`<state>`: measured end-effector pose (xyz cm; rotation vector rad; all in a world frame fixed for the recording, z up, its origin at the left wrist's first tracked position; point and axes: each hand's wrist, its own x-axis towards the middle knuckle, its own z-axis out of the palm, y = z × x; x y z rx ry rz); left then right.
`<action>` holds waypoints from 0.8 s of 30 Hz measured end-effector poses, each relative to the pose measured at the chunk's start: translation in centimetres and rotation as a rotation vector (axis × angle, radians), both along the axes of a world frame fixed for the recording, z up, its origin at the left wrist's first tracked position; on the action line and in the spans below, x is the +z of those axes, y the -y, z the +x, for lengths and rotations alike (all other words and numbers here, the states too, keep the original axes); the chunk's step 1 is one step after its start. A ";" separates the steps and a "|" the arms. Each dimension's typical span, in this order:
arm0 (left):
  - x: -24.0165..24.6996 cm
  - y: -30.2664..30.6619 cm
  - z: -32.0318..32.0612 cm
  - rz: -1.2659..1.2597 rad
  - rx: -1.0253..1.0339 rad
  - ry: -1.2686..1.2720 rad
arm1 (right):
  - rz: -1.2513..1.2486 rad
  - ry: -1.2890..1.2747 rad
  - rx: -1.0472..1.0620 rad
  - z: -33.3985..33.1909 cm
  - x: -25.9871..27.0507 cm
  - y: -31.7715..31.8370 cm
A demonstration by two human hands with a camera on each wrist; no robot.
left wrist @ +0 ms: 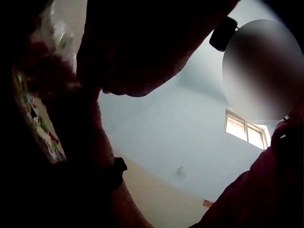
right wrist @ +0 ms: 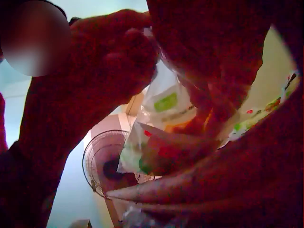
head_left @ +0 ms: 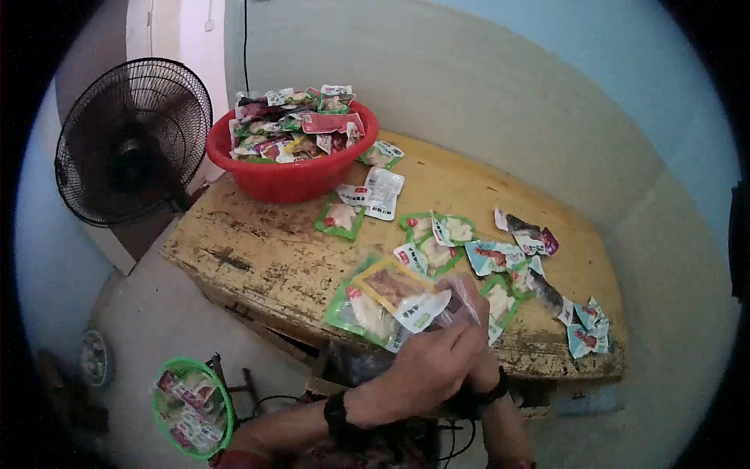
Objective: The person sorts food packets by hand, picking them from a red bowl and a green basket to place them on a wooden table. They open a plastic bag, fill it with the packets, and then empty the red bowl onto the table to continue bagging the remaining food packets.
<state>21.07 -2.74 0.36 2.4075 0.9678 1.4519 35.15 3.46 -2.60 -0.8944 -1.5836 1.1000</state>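
Our left hand and right hand meet above the near edge of the worktop, the fingers of both curled closed and pinching clear plastic; their exact grip we cannot tell. Just beside it are a yellow-edged packet and a green-edged packet. Farther back, a red basin stands heaped with more packets.

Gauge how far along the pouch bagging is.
Looks partway.
Done: bundles in the green basket, apparently bagged.
In hand: left hand and right hand at a clear plastic bag with food pouches.
Left: loose pouches on the yellow table, heaped red basin.
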 end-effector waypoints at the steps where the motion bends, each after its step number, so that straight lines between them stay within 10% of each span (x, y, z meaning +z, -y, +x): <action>1: 0.7 0.0 -0.5 -0.081 -0.010 -0.033 | 0.055 0.064 0.022 0.9 -0.6 -0.9; 10: 3.6 -8.2 -11.2 -0.236 -0.079 -0.446 | -0.306 -0.130 0.081 2.5 4.2 0.0; 24: 4.3 -10.6 -12.0 -0.494 -0.149 -0.610 | 0.284 0.656 -0.291 0.0 1.3 -2.6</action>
